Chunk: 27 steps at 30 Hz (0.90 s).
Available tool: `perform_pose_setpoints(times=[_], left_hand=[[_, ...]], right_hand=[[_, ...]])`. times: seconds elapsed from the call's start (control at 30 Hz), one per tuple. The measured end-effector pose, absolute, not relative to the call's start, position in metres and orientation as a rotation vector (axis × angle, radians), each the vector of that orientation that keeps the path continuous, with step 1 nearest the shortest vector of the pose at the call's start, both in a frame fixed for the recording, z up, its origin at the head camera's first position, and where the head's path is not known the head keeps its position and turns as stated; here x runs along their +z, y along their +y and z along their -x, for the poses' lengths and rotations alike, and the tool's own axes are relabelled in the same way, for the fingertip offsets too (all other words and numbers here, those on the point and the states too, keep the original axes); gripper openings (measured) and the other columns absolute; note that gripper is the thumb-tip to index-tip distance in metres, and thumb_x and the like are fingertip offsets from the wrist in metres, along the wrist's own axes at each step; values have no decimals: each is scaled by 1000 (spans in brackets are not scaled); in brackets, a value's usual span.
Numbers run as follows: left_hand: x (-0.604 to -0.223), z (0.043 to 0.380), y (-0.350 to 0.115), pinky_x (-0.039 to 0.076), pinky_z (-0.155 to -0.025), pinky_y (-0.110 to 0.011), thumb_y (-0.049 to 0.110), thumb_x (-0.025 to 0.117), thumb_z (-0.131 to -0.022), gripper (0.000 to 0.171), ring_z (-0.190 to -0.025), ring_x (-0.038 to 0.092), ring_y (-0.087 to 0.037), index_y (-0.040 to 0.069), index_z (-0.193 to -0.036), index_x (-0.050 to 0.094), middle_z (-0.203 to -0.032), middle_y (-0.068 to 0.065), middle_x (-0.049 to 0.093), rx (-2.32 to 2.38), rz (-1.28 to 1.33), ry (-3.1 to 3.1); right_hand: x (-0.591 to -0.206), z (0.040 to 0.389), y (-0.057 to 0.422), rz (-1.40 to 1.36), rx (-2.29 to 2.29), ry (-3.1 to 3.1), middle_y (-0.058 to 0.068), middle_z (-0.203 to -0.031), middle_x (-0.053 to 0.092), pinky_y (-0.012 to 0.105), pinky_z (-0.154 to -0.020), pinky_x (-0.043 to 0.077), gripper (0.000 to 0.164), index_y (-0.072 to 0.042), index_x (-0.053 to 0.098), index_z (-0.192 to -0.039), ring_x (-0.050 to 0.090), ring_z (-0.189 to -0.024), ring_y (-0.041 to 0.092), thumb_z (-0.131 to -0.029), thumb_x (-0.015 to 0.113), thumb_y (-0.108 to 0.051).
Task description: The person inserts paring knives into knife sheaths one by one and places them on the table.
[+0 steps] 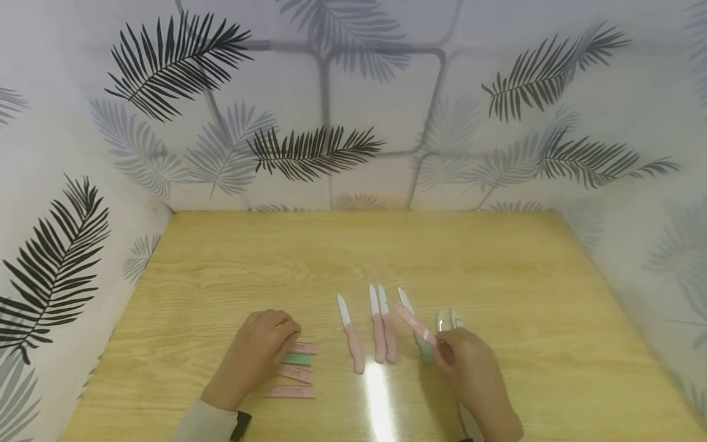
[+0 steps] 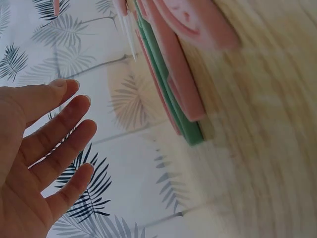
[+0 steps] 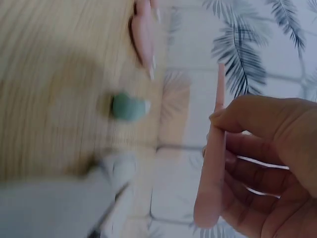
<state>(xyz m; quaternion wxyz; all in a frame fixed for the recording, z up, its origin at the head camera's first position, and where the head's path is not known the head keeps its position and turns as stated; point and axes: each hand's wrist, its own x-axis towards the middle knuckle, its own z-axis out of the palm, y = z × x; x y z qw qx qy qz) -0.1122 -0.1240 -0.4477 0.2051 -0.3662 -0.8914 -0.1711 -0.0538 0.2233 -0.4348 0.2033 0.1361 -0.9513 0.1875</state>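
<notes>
My right hand (image 1: 477, 368) pinches a pink paring knife (image 3: 210, 173) by its handle, held tilted above the table. A pink sheath (image 1: 405, 314) covers its blade, with a small white bit showing beside the handle. My left hand (image 1: 259, 350) hovers beside a column of blade sheaths, its fingers loosely spread and holding nothing in the left wrist view. Those sheaths are pink, such as the front one (image 1: 289, 391), with a green sheath (image 1: 298, 358) among them. Three white-bladed knives with pink handles (image 1: 355, 350) lie between my hands.
A green-handled knife (image 1: 405, 299) lies partly behind the held knife. Two pale tools with rounded tips (image 1: 456, 319) are mostly hidden by my right hand. Leaf-patterned fabric (image 1: 364, 104) surrounds the wooden table (image 1: 265, 258) at the back and sides.
</notes>
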Motion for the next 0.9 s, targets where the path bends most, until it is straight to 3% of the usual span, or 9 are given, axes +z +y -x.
perform_pose_setpoints(times=[0.2,0.4,0.53,0.7,0.8,0.9], left_hand=[[-452,114,-130,51,-75,-38,13,67,-83,4,-81,58,-17,10,-84,64,-87,0,61,-443,1034,-2482],[-456,113,-132,51,-75,-38,12,66,-83,4,-81,59,-17,9,-84,65,-87,-1,62,-431,1047,-2478],[-456,113,-133,51,-75,-37,13,66,-83,5,-81,58,-16,9,-85,65,-86,1,62,-451,1037,-2486],[-456,112,-133,50,-75,-35,12,69,-81,6,-80,58,-14,11,-86,65,-86,2,62,-448,1021,-2514],[-456,112,-133,50,-75,-35,12,70,-81,6,-80,58,-13,12,-85,66,-86,2,62,-437,1016,-2534],[-456,111,-133,50,-75,-35,12,70,-81,6,-79,58,-13,12,-85,66,-86,3,62,-433,1010,-2548]], right_hand=[[-431,36,262,65,548,-2883,19,-85,64,42,-67,54,20,6,66,-92,62,-77,32,-80,67,-9],[-436,22,290,334,548,-3000,25,-93,63,52,-74,50,27,7,65,-96,60,-84,40,-82,65,-16],[-437,19,299,469,614,-3042,24,-90,64,50,-70,51,30,7,65,-97,61,-78,37,-81,63,-19],[-438,16,302,620,720,-3069,9,-73,64,38,-56,47,27,4,66,-92,55,-60,20,-80,61,-20],[-440,14,303,661,763,-3082,6,-71,62,36,-54,47,26,4,65,-91,54,-60,19,-79,61,-19],[-443,14,303,638,754,-3080,13,-76,64,41,-59,51,26,5,65,-91,58,-63,24,-78,62,-18]])
